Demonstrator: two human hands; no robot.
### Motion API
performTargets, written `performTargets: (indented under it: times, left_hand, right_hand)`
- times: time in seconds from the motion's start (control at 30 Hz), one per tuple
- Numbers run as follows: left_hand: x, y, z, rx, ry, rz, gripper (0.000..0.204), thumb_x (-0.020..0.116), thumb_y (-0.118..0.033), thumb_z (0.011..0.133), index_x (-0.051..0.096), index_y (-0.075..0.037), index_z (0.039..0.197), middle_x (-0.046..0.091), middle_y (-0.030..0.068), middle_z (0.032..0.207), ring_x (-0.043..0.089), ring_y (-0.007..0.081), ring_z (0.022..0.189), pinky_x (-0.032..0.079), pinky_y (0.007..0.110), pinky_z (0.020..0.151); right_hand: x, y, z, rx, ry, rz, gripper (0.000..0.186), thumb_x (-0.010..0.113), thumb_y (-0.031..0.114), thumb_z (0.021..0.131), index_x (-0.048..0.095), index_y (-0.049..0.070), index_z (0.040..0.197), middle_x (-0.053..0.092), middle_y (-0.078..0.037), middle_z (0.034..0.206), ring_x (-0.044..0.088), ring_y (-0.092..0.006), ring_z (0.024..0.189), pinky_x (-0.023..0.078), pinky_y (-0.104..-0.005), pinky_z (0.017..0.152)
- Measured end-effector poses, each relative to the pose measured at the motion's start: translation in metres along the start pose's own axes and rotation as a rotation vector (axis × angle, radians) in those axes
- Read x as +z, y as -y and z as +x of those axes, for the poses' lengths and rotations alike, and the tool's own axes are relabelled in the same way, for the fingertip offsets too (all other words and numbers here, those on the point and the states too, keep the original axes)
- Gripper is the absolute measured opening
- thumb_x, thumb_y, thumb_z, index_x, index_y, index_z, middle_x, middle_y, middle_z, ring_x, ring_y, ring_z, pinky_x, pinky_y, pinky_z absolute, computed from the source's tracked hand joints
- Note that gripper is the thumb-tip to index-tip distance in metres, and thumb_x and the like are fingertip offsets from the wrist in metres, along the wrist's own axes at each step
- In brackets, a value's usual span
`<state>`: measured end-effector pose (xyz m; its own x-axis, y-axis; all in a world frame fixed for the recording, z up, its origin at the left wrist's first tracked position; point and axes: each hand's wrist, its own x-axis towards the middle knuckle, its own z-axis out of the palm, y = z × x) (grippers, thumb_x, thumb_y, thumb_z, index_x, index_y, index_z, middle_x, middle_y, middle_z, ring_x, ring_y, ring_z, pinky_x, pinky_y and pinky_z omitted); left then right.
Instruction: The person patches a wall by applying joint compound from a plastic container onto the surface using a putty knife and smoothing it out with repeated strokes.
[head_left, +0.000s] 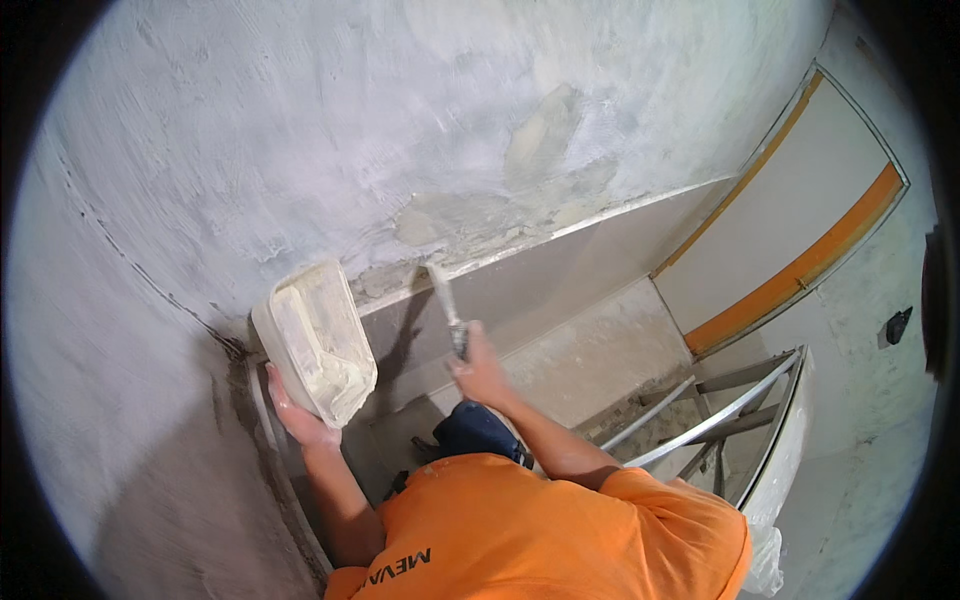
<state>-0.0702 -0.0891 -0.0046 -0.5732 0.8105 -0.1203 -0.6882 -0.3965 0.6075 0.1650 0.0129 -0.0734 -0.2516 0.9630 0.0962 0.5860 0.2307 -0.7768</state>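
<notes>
My left hand (300,418) holds up a white rectangular plastic tub (262,318) from beneath and the side. Pale, creamy filler (335,375) coats the tub's inside and is heaped toward the near end. In my right hand (480,372) is a putty knife (442,292), slightly blurred, gripped by its dark handle. Its pale, smeared blade points up at the lower edge of the plastered wall (330,150), just right of the tub. Whether the blade touches the wall, I cannot tell. Greyish damp-looking patches (470,215) spread over the wall above the blade.
Below the plaster's edge runs a smooth grey panel (560,265). A metal-framed structure with slanted bars (730,420) stands at the right, a clear plastic bag (765,560) near its lower end. Farther right is a pale panel with orange-edged framing (795,295). A wall corner lies left.
</notes>
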Motion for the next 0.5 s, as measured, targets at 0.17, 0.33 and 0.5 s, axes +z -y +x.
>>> performTargets:
  times: [0.17,0.33,0.5]
  left_hand:
    - [-0.002,0.003,0.002,0.035,-0.057,0.05,0.062,0.045,-0.049,0.101,0.042,-0.004,0.143,0.048,0.0122,0.14,0.05,0.0299,0.128,0.044,0.043,0.104]
    - [-0.003,0.01,0.005,0.046,-0.105,0.033,0.059,0.043,-0.045,0.102,0.043,-0.002,0.142,0.051,0.0137,0.14,0.054,0.0326,0.125,0.045,0.045,0.104]
    - [0.004,0.021,0.008,-0.009,-0.008,-0.014,0.062,0.043,-0.048,0.101,0.042,-0.003,0.143,0.05,0.0135,0.141,0.053,0.032,0.125,0.044,0.046,0.105]
  right_hand:
    - [-0.091,-0.047,0.066,0.045,-0.425,0.31,0.029,0.059,0.009,0.086,0.038,0.004,0.105,0.054,-0.011,0.075,0.052,-0.0199,0.046,0.046,-0.0353,0.04]
    - [-0.149,-0.004,0.124,0.175,-0.491,0.485,0.025,0.059,0.008,0.09,0.036,0.001,0.099,0.054,-0.011,0.075,0.053,-0.018,0.046,0.047,-0.034,0.039]
    - [-0.041,-0.04,0.129,-0.235,-0.529,-0.121,0.045,0.059,0.009,0.089,0.03,-0.014,0.116,0.06,-0.026,0.084,0.064,-0.0366,0.066,0.053,-0.0457,0.058]
